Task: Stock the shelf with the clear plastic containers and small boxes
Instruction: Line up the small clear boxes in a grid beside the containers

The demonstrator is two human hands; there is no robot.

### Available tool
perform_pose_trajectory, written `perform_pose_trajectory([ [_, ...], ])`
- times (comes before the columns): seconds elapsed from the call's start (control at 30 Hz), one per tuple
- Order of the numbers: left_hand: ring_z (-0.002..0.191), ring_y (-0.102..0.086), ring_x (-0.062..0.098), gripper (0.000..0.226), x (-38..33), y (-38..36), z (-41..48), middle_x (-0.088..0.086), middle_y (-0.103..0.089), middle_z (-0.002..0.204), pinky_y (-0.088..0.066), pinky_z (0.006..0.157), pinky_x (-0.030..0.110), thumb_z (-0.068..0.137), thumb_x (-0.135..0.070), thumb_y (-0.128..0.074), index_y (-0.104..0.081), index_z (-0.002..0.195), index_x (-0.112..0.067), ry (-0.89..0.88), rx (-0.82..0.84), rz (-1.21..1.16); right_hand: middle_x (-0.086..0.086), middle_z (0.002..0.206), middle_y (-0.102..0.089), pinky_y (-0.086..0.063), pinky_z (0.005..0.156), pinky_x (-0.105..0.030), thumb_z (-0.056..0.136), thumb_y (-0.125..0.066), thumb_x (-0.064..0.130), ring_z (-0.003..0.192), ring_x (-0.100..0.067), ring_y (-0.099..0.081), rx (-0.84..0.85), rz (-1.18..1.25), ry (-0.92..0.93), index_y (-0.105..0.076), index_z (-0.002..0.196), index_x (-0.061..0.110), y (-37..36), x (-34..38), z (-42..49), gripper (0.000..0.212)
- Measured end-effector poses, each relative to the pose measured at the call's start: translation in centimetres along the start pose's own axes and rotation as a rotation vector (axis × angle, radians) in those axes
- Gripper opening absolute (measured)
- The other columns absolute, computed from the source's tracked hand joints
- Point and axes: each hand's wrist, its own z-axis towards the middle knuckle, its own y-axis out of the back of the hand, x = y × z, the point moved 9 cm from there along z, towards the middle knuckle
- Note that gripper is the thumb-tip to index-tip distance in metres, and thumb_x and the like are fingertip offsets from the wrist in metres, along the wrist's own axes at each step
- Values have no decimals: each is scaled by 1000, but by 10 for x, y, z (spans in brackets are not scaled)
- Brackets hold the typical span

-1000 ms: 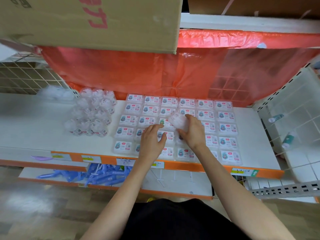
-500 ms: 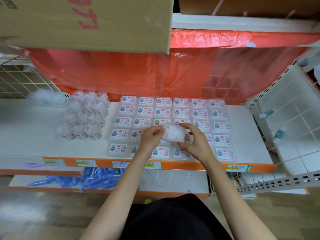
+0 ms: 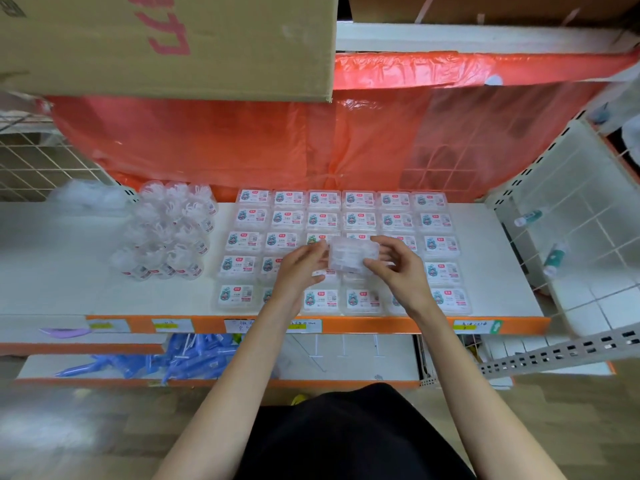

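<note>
Both hands hold one small clear plastic box just above the white shelf, its plain side facing up. My left hand pinches its left edge and my right hand grips its right side with curled fingers. Beneath it lies a grid of several identical small boxes with labels facing up, in rows across the shelf's middle. Some boxes in the fourth row are hidden by my hands. A cluster of several round clear plastic containers stands to the left of the grid.
A cardboard box overhangs at upper left, and a red plastic sheet covers the shelf's back. Blue packets lie on the lower shelf. A white wire panel with small bottles stands at right. Orange price rail edges the shelf.
The clear box, first held by my right hand alone over the grid, is now held by both hands; my left hand came up off the boxes to take its left edge.
</note>
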Motion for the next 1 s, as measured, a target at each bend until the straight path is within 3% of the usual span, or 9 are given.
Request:
perform_pose_trajectory([
  [0.1,102,-67,21,36,5,3,2,2,-70,105,-55,89,38,98,-52,-46,-66,101,-22,112,16,-11,6,107,-70,-56,86,-37,79,-78,-1,101,-13,-65,13,-64,81,-68,105,25,-1,9,-1,39],
  [0.2,92,-72,25,41,8,-3,1,7,-70,108,-58,85,38,95,-52,-52,-66,107,-16,164,50,-63,5,109,-71,-55,92,-42,79,-76,-3,107,-15,-65,43,-107,142,-71,103,24,-7,18,-5,37],
  [0.3,88,-73,23,34,6,-5,-1,9,-71,107,-59,74,29,92,-31,-66,-66,116,-7,141,28,-133,3,123,-66,-50,101,-39,79,-70,-3,124,-10,-56,68,-128,177,-71,103,25,-11,21,-8,38],
  [0.4,89,-71,19,27,3,-3,-2,8,-72,104,-58,70,24,90,-8,-67,-65,118,-7,82,14,-185,9,140,-54,-44,102,-25,78,-64,6,132,-5,-47,72,-193,155,-70,108,30,-8,17,-9,39],
  [0.53,95,-68,10,31,-7,0,-5,-5,-67,109,-55,74,20,90,-5,-66,-64,119,-17,-21,35,-144,11,136,-56,-51,93,-23,90,-63,8,120,-8,-57,57,-89,43,-62,123,25,-6,8,-7,37],
  [0.67,98,-64,-2,35,-10,-1,-7,-8,-62,120,-53,85,24,91,-7,-66,-65,122,-22,-68,70,-56,6,102,-68,-54,72,-17,97,-61,22,92,-12,-65,-18,124,-220,-61,121,20,-10,-4,-4,24],
  [0.73,97,-62,-6,35,-11,-4,-8,-10,-61,117,-53,83,22,91,-8,-66,-64,123,-23,-80,91,-24,1,91,-72,-54,73,-21,94,-66,26,85,-13,-66,4,143,-287,-64,117,19,-15,-8,-3,24],
  [0.83,102,-63,7,32,-10,-6,-9,-9,-62,113,-55,80,26,92,-14,-66,-63,121,-26,-64,71,-85,-5,88,-68,-52,78,-33,93,-66,18,80,-15,-63,15,166,-308,-68,109,19,-21,-14,-4,16],
  [1.0,96,-70,19,37,-1,-7,-8,4,-69,116,-57,72,26,92,-32,-66,-57,125,-19,-24,-25,-116,-10,95,-67,-54,75,-30,93,-61,6,83,-17,-64,-36,268,-341,-63,122,13,-22,-21,-7,30],
])
